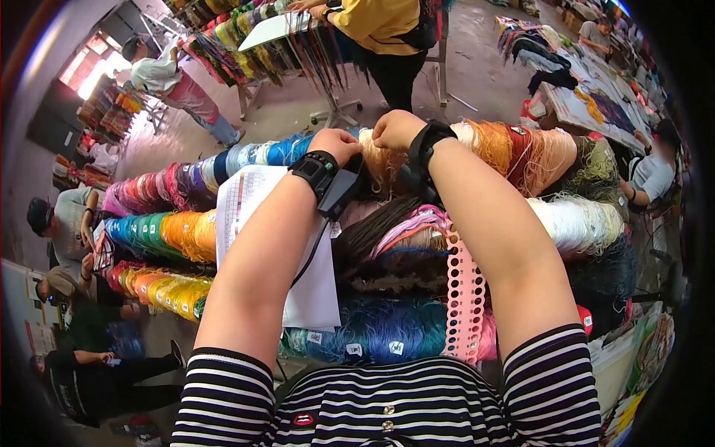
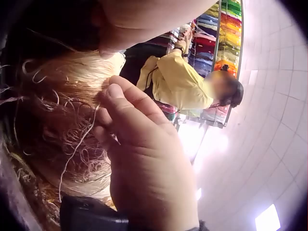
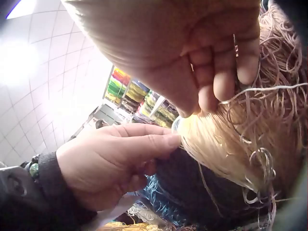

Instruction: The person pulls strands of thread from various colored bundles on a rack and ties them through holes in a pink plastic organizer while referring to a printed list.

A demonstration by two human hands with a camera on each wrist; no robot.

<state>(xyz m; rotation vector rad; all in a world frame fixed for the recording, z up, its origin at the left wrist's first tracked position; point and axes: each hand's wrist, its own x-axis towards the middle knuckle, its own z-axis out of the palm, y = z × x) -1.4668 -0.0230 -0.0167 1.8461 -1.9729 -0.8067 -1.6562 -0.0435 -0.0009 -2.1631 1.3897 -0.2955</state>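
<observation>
Left: the left grip (image 1: 337, 144) is clenched at the edge of the pale yarn (image 1: 383, 165), with thumb pressed to forefinger on a few strands. In the left wrist view one thin strand (image 2: 77, 149) hangs from the fingertips.
Right: the right grip (image 1: 397, 128) is curled just beside the left one, knuckles close together. It grasps strands of the same yarn, and the right wrist view shows a thread crossing its fingers (image 3: 224, 72).
Pale yarn: a loose, frizzy skein at the far middle of the pile. It sits between blue skeins (image 1: 287, 149) on its left and orange yarn (image 1: 495, 145) on its right, with dark yarn (image 1: 380, 223) on the near side.
Paper: a white sheet (image 1: 272, 223) with a colour chart lies over the skeins, under the left forearm.
Pink strip: a perforated strip (image 1: 465, 298) runs across the pile beside the right forearm.
White yarn: a thick roll (image 1: 573, 220) lies to the right of that arm.
Wrists: each carries a black band.
Beyond: a person in yellow (image 1: 380, 22) stands past the pile at another rack of yarn.
</observation>
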